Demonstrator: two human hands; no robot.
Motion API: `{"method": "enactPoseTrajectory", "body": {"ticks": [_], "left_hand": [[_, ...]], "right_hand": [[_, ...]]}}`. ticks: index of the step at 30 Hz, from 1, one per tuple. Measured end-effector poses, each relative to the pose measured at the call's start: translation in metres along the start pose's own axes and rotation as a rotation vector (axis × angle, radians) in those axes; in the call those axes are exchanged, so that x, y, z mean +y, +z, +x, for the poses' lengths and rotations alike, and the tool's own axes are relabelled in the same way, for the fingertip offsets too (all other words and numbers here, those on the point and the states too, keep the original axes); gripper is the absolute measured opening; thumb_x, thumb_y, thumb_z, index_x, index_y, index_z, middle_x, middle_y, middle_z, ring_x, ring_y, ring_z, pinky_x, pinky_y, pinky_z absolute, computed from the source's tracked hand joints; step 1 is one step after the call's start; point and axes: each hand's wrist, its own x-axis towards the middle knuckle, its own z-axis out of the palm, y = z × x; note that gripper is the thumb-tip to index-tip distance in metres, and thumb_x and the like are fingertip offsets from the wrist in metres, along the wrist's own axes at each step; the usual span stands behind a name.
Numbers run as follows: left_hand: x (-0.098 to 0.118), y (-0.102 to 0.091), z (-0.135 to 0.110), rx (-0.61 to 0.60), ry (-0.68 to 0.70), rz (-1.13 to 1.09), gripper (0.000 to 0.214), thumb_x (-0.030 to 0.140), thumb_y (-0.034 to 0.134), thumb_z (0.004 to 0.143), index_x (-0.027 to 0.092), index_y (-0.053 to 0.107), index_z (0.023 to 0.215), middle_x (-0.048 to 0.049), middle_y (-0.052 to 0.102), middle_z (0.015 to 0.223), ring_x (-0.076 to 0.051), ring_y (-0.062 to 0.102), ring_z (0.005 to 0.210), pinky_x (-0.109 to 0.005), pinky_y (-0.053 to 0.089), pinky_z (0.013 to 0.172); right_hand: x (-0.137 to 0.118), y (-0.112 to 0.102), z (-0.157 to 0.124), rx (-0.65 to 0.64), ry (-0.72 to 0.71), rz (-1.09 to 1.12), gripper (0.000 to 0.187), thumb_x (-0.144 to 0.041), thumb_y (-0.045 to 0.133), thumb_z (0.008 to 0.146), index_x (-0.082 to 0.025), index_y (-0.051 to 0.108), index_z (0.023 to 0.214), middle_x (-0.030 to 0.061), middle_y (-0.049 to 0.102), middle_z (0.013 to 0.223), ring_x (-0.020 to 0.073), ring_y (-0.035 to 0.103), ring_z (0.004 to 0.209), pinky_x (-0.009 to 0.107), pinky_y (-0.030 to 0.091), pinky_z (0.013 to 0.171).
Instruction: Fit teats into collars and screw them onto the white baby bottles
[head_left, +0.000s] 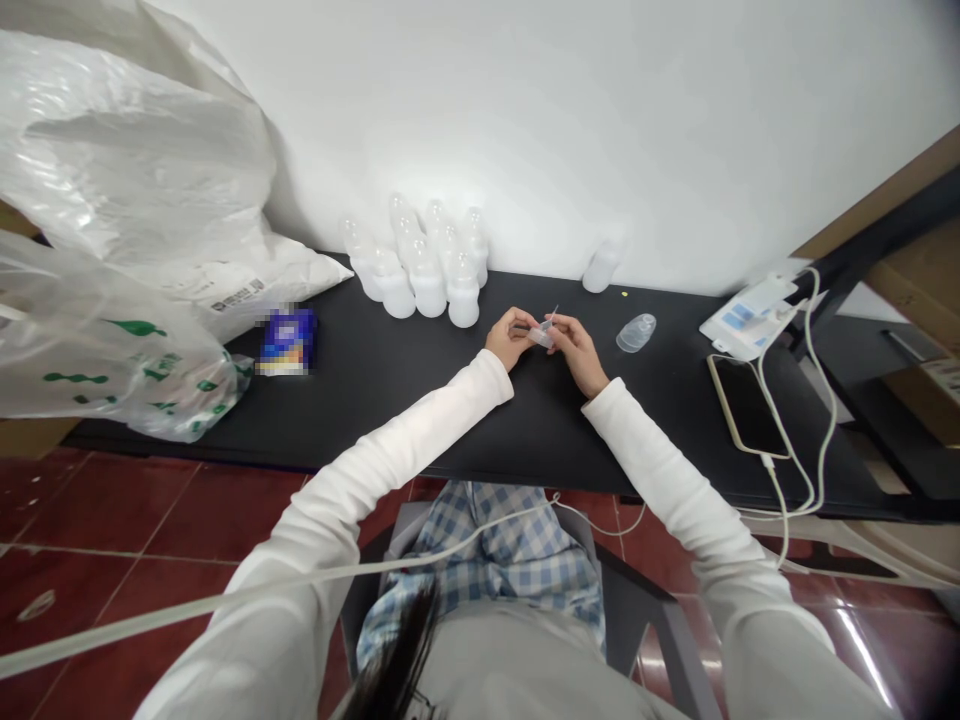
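Note:
My left hand (510, 338) and my right hand (576, 346) meet over the middle of a black table (375, 390). Both pinch a small clear plastic piece (541, 332) with a thin stem sticking up from it. The fingers of both hands are curled shut around it. Just right of my right hand a clear plastic cap (636, 332) lies on its side. Behind my hands, several white plastic bottles (427, 268) stand in a cluster against the wall. One more white bottle (602, 266) stands apart to the right.
Large plastic bags (127, 250) fill the table's left end, with a blue packet (287, 341) beside them. At the right lie a phone (747, 404) on a white cable and a white device (748, 315). Red tiled floor lies below.

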Motion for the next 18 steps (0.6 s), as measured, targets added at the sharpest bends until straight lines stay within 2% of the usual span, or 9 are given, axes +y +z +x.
{"method": "enactPoseTrajectory", "body": {"ticks": [2,4,7,11,14,18], "left_hand": [[-0.0007,0.0002,0.0007,-0.009,0.01,-0.011,0.028,0.008,0.077,0.067,0.018,0.053,0.079,0.0017,0.066,0.084,-0.01,0.066,0.077,-0.024,0.055,0.076],[-0.0024,0.0005,0.0018,0.0,0.001,-0.007,0.03,0.009,0.078,0.066,0.019,0.053,0.081,0.0002,0.068,0.087,-0.011,0.068,0.082,-0.025,0.055,0.077],[-0.0054,0.0016,0.0027,0.019,-0.013,0.012,0.032,0.006,0.076,0.067,0.019,0.054,0.087,-0.0021,0.07,0.094,-0.013,0.069,0.09,-0.026,0.055,0.082],[-0.007,0.0046,-0.0009,0.008,0.002,0.096,0.024,0.003,0.065,0.075,0.018,0.056,0.092,-0.0046,0.071,0.099,-0.014,0.07,0.092,-0.028,0.055,0.083],[-0.0053,0.006,-0.0041,-0.037,0.045,0.208,0.02,0.005,0.06,0.08,0.019,0.058,0.094,-0.005,0.071,0.101,-0.014,0.069,0.09,-0.027,0.054,0.079],[-0.0048,0.0076,0.0026,-0.053,0.144,0.327,0.023,0.003,0.056,0.079,0.02,0.058,0.094,-0.0047,0.069,0.103,-0.013,0.067,0.088,-0.027,0.054,0.079]], "right_hand": [[-0.0037,0.0006,-0.0015,-0.03,-0.002,-0.032,0.049,-0.066,0.074,0.073,-0.026,0.066,0.101,0.0014,0.066,0.097,0.0133,0.056,0.074,0.03,0.052,0.067],[-0.0061,0.0012,-0.0029,-0.002,-0.03,-0.053,0.045,-0.063,0.074,0.074,-0.026,0.068,0.097,0.002,0.067,0.098,0.0129,0.054,0.073,0.03,0.051,0.066],[-0.0056,0.0007,-0.0027,0.111,-0.071,-0.092,0.044,-0.062,0.076,0.072,-0.025,0.065,0.092,0.001,0.064,0.091,0.0126,0.052,0.071,0.029,0.049,0.064],[-0.0036,-0.003,0.0004,0.303,-0.091,-0.132,0.048,-0.065,0.077,0.07,-0.024,0.054,0.083,-0.0032,0.054,0.074,0.0118,0.049,0.066,0.027,0.045,0.062],[-0.0049,-0.0058,0.0022,0.426,-0.131,-0.142,0.051,-0.067,0.074,0.071,-0.025,0.047,0.081,-0.0051,0.047,0.07,0.0113,0.045,0.062,0.027,0.043,0.061],[-0.0053,-0.0079,0.0042,0.538,-0.194,-0.179,0.053,-0.073,0.065,0.077,-0.026,0.041,0.079,-0.0049,0.042,0.069,0.0121,0.044,0.062,0.028,0.042,0.061]]}}
